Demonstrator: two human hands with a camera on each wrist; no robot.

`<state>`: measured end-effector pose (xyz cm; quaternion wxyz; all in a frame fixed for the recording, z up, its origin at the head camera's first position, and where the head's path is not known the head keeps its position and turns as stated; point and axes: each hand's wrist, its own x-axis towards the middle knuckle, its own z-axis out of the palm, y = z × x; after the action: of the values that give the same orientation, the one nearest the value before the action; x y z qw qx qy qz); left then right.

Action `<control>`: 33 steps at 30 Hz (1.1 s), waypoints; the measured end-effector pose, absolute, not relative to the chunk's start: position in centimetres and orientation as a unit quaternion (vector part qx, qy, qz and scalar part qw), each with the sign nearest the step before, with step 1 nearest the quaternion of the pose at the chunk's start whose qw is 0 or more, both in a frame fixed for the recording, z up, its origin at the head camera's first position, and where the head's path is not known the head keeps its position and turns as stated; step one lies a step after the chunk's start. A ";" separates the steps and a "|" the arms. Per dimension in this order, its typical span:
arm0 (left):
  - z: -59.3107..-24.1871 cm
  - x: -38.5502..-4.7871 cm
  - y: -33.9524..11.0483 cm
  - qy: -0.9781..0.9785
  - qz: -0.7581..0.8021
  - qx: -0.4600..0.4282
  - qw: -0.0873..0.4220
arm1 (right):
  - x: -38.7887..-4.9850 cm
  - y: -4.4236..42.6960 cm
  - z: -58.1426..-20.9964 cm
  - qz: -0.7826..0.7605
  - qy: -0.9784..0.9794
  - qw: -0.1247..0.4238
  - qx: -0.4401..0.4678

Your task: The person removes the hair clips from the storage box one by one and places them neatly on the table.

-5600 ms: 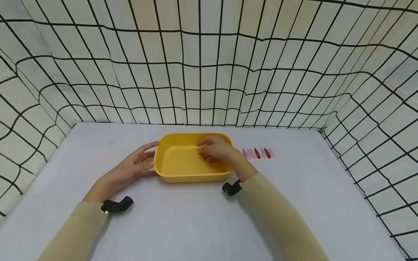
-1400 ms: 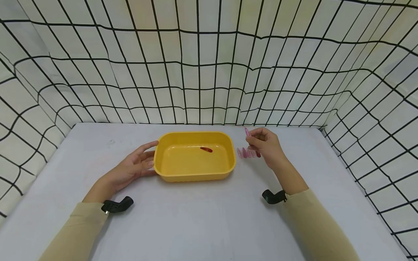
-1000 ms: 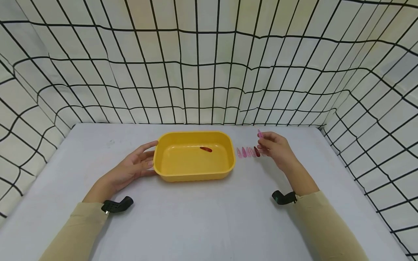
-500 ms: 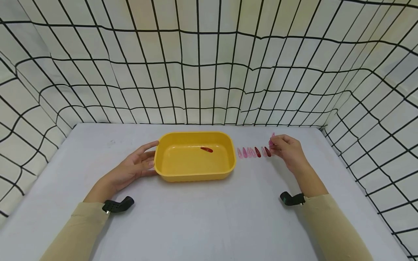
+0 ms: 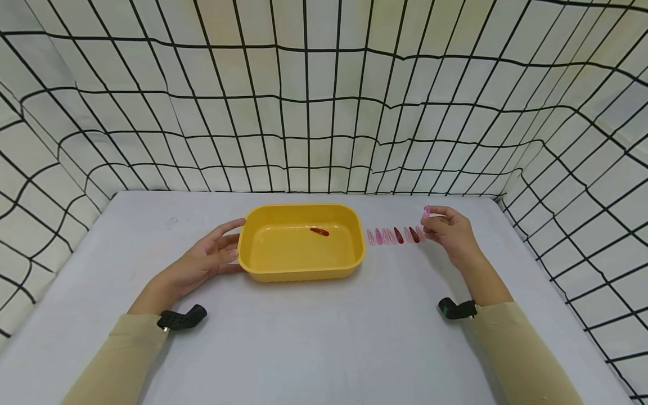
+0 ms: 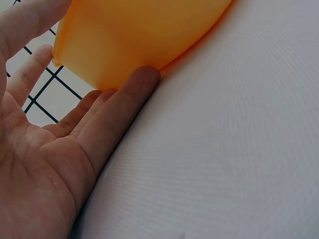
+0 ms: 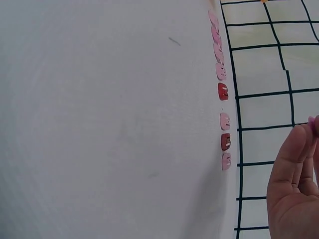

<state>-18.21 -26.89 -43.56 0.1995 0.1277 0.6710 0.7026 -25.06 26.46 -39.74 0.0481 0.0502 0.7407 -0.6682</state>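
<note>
My right hand (image 5: 450, 233) pinches a pink hair clip (image 5: 426, 212) between thumb and fingertips, raised above the right end of a row of clips. In the right wrist view only a bit of that pink clip (image 7: 312, 119) shows at the fingertips. The row on the table holds several snap clips, such as a pink one (image 5: 379, 236) and a dark red one (image 5: 399, 235). A yellow plastic basin (image 5: 298, 277) has one red clip (image 5: 319, 232) lying inside. My left hand (image 5: 205, 256) touches the basin's left side, its fingers extended against the wall.
The white-covered table (image 5: 304, 337) lies under everything. A black grid netting (image 5: 309, 101) over white cloth rises at the back and along both sides. Each wrist wears a black strap device, the left one (image 5: 182, 318) and the right one (image 5: 457, 309).
My right hand has come out of the basin and moved right with a pink clip, past the row's end. The red clip in the basin is now uncovered. My left hand stays put.
</note>
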 end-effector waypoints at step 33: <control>-43.6 -18.2 -26.9 0.675 0.698 0.133 0.199 | -26.3 29.9 -40.1 -0.579 0.805 0.106 0.069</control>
<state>-18.22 -26.94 -43.55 0.1986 0.1327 0.6754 0.6977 -26.28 29.93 -40.09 0.1057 0.0691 0.8053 -0.5793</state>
